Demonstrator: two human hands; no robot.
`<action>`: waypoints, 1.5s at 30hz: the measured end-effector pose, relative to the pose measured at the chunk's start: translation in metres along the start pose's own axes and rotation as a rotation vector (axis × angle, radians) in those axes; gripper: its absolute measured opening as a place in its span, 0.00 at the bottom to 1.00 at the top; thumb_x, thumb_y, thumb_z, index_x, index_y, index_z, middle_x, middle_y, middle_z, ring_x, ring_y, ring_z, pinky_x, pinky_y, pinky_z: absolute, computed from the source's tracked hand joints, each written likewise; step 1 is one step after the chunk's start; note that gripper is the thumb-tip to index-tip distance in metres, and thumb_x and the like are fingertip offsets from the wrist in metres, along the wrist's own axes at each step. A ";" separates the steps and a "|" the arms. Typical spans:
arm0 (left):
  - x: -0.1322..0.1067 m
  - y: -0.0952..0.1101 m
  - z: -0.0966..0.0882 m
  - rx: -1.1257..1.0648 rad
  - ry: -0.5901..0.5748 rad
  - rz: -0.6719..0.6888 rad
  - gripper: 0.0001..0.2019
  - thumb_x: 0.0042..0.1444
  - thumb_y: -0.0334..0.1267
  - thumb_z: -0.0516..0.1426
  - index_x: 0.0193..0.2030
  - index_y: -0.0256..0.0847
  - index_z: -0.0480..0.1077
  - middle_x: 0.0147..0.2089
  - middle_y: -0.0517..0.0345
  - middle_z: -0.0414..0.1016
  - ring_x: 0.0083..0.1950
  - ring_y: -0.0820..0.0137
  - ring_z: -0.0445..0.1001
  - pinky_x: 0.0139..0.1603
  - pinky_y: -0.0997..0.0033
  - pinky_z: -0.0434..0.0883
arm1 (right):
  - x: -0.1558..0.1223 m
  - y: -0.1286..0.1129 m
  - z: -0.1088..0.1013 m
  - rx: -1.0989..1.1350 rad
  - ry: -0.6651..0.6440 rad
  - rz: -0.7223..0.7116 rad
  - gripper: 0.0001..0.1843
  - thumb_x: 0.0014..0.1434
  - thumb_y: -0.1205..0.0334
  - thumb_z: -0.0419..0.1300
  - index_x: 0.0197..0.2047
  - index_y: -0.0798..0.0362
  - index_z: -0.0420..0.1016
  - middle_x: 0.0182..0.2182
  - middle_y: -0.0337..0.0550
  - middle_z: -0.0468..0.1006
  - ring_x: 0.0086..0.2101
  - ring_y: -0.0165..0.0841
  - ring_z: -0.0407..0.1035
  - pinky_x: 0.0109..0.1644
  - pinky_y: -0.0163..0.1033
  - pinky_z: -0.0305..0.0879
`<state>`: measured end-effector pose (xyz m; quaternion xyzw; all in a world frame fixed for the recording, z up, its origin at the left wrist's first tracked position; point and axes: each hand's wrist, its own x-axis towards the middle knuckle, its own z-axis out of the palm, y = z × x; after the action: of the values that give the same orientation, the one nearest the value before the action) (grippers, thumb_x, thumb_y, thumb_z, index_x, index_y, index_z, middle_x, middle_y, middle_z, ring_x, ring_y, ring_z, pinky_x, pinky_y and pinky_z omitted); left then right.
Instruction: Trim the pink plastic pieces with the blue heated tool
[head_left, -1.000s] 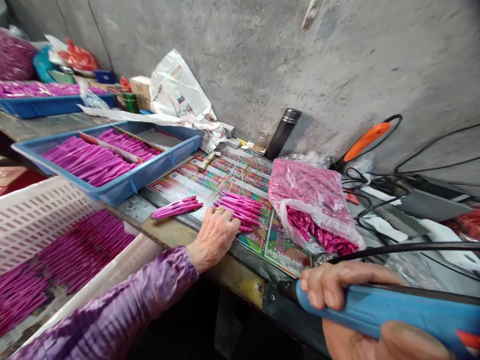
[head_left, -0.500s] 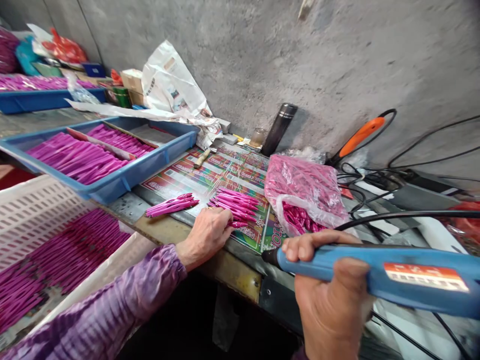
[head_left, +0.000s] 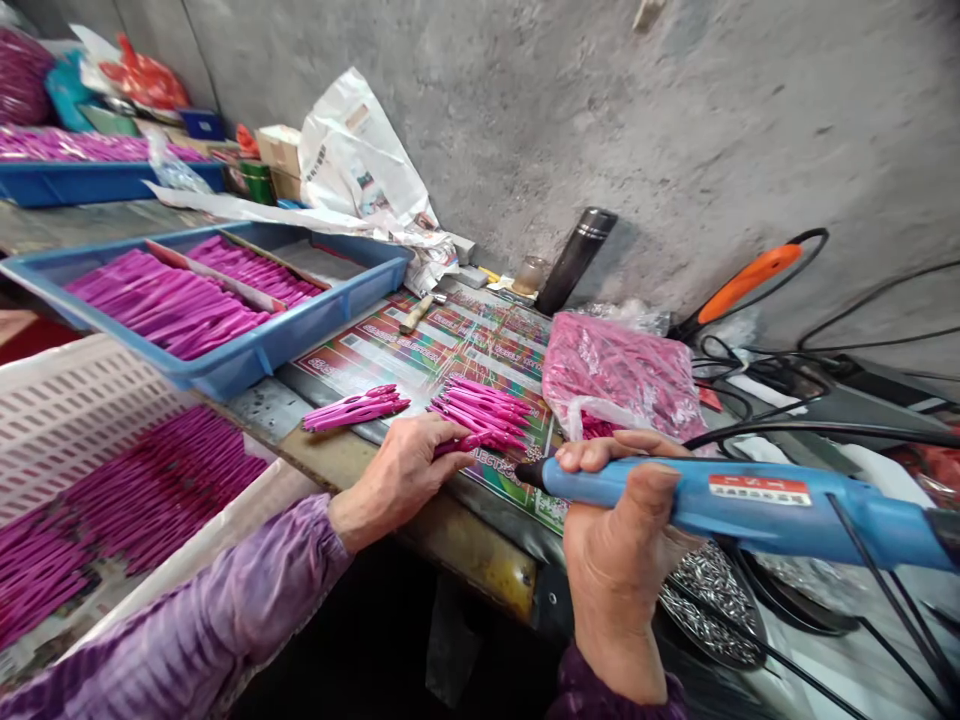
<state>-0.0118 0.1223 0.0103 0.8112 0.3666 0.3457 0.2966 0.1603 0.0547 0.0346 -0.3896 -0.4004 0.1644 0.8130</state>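
Fingers of the left hand (head_left: 405, 470) pinched a pink pen (head_left: 463, 443) beside a pile of others (head_left: 486, 408) on the worktop (head_left: 259, 405); those of the right hand (head_left: 619, 550) wrapped a blue power tool (head_left: 765, 522), its black nose (head_left: 529, 474) pointing toward the pen. Good work probably called for a firm pinch, nose and pen in line. Farther out, a blue tray (head_left: 300, 338) held pens (head_left: 172, 305) in two compartments, a white crate (head_left: 90, 400) more, and a plastic bag (head_left: 622, 365) pink pieces (head_left: 598, 427).

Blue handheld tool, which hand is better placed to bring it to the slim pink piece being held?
Probably your right hand: it holds the long blue plastic tool, whose black tip points toward the slim pink piece. Your left hand pinches that piece.
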 end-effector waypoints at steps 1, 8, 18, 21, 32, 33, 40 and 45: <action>-0.001 0.000 0.000 -0.013 0.004 0.010 0.03 0.61 0.31 0.64 0.40 0.36 0.81 0.36 0.56 0.82 0.37 0.68 0.77 0.39 0.72 0.66 | 0.001 0.002 0.000 -0.004 0.006 -0.009 0.23 0.57 0.41 0.69 0.39 0.51 0.69 0.24 0.32 0.71 0.24 0.31 0.67 0.36 0.43 0.68; -0.010 0.001 0.006 -0.064 0.039 0.054 0.04 0.62 0.31 0.62 0.39 0.39 0.80 0.34 0.60 0.79 0.34 0.71 0.74 0.38 0.73 0.66 | 0.002 0.003 -0.001 -0.011 0.023 -0.032 0.24 0.56 0.40 0.69 0.41 0.51 0.68 0.24 0.32 0.71 0.25 0.32 0.68 0.36 0.44 0.69; -0.027 0.010 0.020 -0.012 0.006 0.203 0.06 0.67 0.31 0.58 0.41 0.37 0.78 0.35 0.57 0.74 0.34 0.73 0.72 0.35 0.75 0.66 | 0.007 0.004 -0.001 -0.012 0.038 -0.032 0.24 0.57 0.42 0.69 0.40 0.51 0.68 0.24 0.32 0.72 0.24 0.32 0.68 0.36 0.44 0.69; -0.030 0.010 0.024 0.006 0.008 0.230 0.07 0.68 0.32 0.57 0.41 0.38 0.77 0.36 0.58 0.74 0.34 0.73 0.72 0.35 0.75 0.66 | 0.010 0.010 0.000 -0.014 0.046 -0.029 0.22 0.57 0.43 0.69 0.41 0.51 0.68 0.24 0.32 0.73 0.25 0.32 0.69 0.36 0.44 0.69; -0.039 0.015 0.030 0.294 -0.100 0.348 0.12 0.71 0.33 0.51 0.41 0.39 0.75 0.38 0.55 0.75 0.36 0.69 0.75 0.36 0.72 0.69 | -0.003 -0.020 -0.011 -0.021 0.062 0.047 0.29 0.53 0.34 0.69 0.39 0.51 0.69 0.23 0.32 0.70 0.24 0.30 0.66 0.36 0.42 0.68; -0.040 0.015 0.032 0.351 -0.107 0.355 0.11 0.71 0.33 0.51 0.40 0.39 0.74 0.37 0.55 0.75 0.35 0.69 0.74 0.35 0.71 0.69 | -0.004 -0.025 -0.013 -0.025 0.063 0.062 0.29 0.52 0.33 0.69 0.39 0.51 0.69 0.23 0.32 0.69 0.24 0.30 0.66 0.36 0.41 0.68; -0.043 0.016 0.048 0.474 0.082 0.513 0.13 0.70 0.31 0.50 0.32 0.40 0.68 0.29 0.60 0.67 0.27 0.70 0.64 0.28 0.69 0.61 | -0.008 -0.051 -0.021 -0.044 0.069 0.144 0.33 0.50 0.26 0.65 0.34 0.49 0.69 0.23 0.32 0.65 0.25 0.30 0.62 0.36 0.40 0.69; -0.045 0.015 0.049 0.445 0.196 0.591 0.14 0.71 0.30 0.49 0.32 0.40 0.66 0.28 0.61 0.65 0.27 0.71 0.61 0.28 0.69 0.60 | -0.009 -0.062 -0.020 -0.029 0.083 0.204 0.33 0.51 0.24 0.62 0.30 0.49 0.68 0.22 0.32 0.63 0.25 0.29 0.62 0.37 0.42 0.71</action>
<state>0.0106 0.0667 -0.0226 0.8895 0.2097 0.4043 -0.0359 0.1676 0.0002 0.0697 -0.4465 -0.3271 0.2240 0.8021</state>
